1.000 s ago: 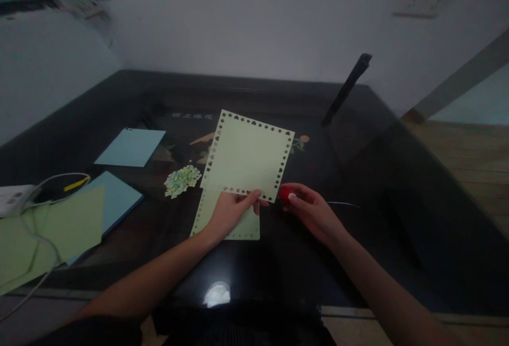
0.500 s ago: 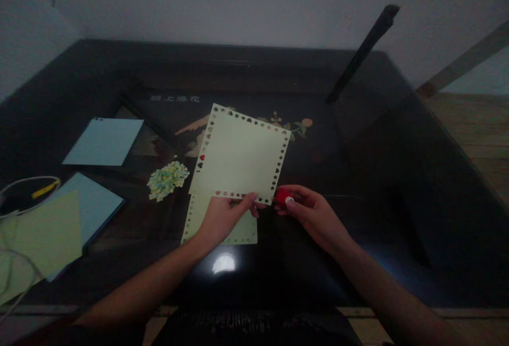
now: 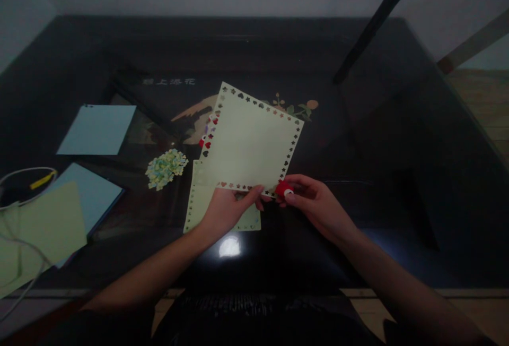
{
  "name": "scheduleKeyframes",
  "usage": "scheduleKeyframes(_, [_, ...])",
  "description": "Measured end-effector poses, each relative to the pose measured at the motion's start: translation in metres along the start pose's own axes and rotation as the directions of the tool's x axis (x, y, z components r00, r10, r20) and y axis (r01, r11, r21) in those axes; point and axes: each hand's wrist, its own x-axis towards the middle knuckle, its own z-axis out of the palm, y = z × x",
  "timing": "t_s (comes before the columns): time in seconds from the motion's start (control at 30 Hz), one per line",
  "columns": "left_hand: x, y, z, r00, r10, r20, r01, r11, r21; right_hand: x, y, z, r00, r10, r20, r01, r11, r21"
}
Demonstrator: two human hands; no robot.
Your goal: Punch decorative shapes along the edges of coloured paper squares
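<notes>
My left hand (image 3: 233, 205) grips a pale green sheet of paper (image 3: 254, 144) by its lower edge, thumb on top. Small star and heart cut-outs run along the sheet's borders. In my right hand (image 3: 312, 197) is a small red and white craft punch (image 3: 283, 189), held between thumb and fingers at the sheet's lower right corner. Whether the paper sits inside its slot I cannot tell. Beneath the held sheet lies a second green sheet (image 3: 194, 213), also punched along its edges. Red and purple objects (image 3: 204, 136) show partly behind the held sheet's left edge.
A heap of small paper cut-outs (image 3: 166, 168) lies left of the sheets. Farther left are a blue sheet (image 3: 97, 129), more blue paper (image 3: 97, 195), a green sheet (image 3: 43, 234) and a pale cable (image 3: 29, 248). A dark pole (image 3: 376, 27) rises at the back right.
The camera view has shifted. The held sheet has tilted and moved slightly right, its corner now meeting the red punch. Red and purple objects have come into sight behind its left edge.
</notes>
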Motion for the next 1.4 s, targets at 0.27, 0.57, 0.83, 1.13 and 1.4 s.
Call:
scheduleKeyframes(0.27, [-0.0009, -0.0017, 0.0041, 0.999, -0.012, 0.042, 0.011, 1.000, 0.027, 0.0001, 0.0026, -0.0002, 1.000, -0.018, 0.019, 0.019, 0.996, -0.092])
scheduleKeyframes(0.57, [-0.0013, -0.0056, 0.0032, 0.998, 0.016, 0.058, -0.029, 0.974, 0.227, -0.0009, 0.0022, 0.0004, 1.000, -0.028, 0.013, 0.030, 0.987, -0.158])
scheduleKeyframes(0.83, [-0.0018, -0.0069, 0.0030, 0.994, -0.049, 0.098, 0.020, 0.960, 0.279, -0.0013, 0.0014, 0.0010, 0.999, -0.031, 0.012, 0.033, 0.980, -0.197])
scheduleKeyframes(1.13, [-0.0012, -0.0033, 0.0035, 0.997, -0.012, 0.082, -0.007, 0.972, 0.233, -0.0021, 0.0007, 0.0021, 0.999, -0.028, 0.021, 0.031, 0.983, -0.183])
scheduleKeyframes(1.4, [-0.0011, -0.0029, 0.0032, 0.996, -0.029, 0.087, 0.007, 0.967, 0.253, -0.0013, 0.0025, 0.0017, 1.000, -0.024, 0.009, 0.026, 0.987, -0.156])
